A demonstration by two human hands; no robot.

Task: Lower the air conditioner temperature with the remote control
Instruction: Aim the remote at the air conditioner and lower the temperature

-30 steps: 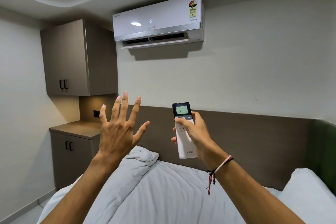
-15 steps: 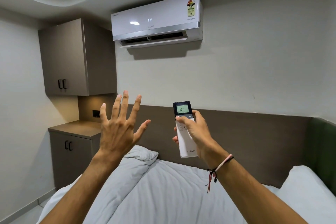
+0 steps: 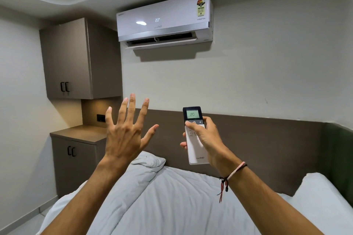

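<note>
A white air conditioner [image 3: 164,19] hangs high on the far wall, its louvre open and its front display reading 20. My right hand [image 3: 207,139] grips a slim white remote control [image 3: 193,145] held upright and pointed at the unit. The remote's small green screen also reads 20. My thumb rests on the button at the left just under the screen. My left hand [image 3: 126,135] is raised beside it with fingers spread wide, holding nothing.
A bed with a white duvet [image 3: 162,200] and pillows lies below my arms against a brown headboard panel [image 3: 257,139]. A brown wall cupboard [image 3: 76,59] and a low cabinet [image 3: 76,158] stand at the left.
The air conditioner display dropped from 22 to 21 to 20, and the remote's screen from 21 to 20. Both hands have stayed nearly still.
</note>
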